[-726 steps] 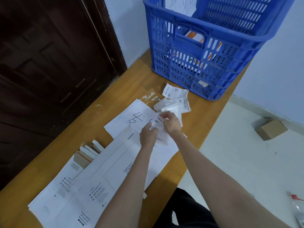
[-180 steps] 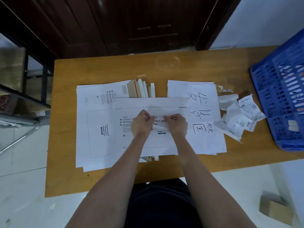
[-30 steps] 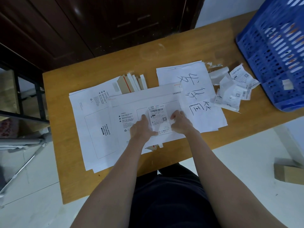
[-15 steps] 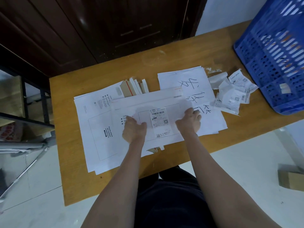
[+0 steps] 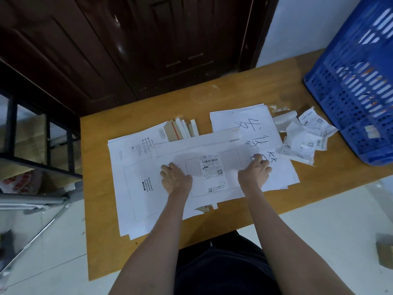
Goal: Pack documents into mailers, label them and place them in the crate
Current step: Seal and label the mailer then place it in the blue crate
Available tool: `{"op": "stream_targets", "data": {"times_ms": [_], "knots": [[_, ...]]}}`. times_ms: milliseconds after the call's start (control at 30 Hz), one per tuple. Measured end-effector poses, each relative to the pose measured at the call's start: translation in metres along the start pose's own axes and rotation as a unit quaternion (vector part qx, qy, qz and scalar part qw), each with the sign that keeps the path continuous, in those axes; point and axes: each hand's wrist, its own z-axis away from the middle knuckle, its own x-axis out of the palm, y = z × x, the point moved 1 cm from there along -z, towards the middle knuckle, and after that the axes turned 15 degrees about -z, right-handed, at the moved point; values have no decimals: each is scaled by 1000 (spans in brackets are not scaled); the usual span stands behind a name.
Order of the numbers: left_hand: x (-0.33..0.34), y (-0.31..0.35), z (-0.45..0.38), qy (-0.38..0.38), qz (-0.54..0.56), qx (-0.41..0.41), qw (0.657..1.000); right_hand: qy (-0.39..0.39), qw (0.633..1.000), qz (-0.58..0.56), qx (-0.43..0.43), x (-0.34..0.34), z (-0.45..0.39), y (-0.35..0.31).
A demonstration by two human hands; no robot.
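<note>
Labelled white mailer (image 5: 197, 150) lies flat mid-table (image 5: 100, 209), atop a stack of blank mailers (image 5: 131, 188). Shipping label (image 5: 213, 174) stuck upright in its printed frame. Left hand (image 5: 174, 177) rests on the mailer just left of the label, fingers loosely bent, holding nothing. Right hand (image 5: 254, 173) at the mailer's right edge, fingers curled; whether it grips the edge cannot be told. Handwritten sheet (image 5: 251, 124) beside it; label backings (image 5: 304, 141) near blue crate (image 5: 350, 81) at far right.
</note>
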Motion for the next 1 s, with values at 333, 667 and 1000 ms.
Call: {"op": "stream_targets", "data": {"times_ms": [333,667,1000], "knots": [[-52,107,21,-111,136,265,948,-12,989,-130,70,-36,-14,-41],[-73,124,25,-79,130,195,969,-187,936,-295,37,-51,-27,-89],[-103,111,29,9,71,175,982,-226,903,-359,69,-49,-15,-92]]}}
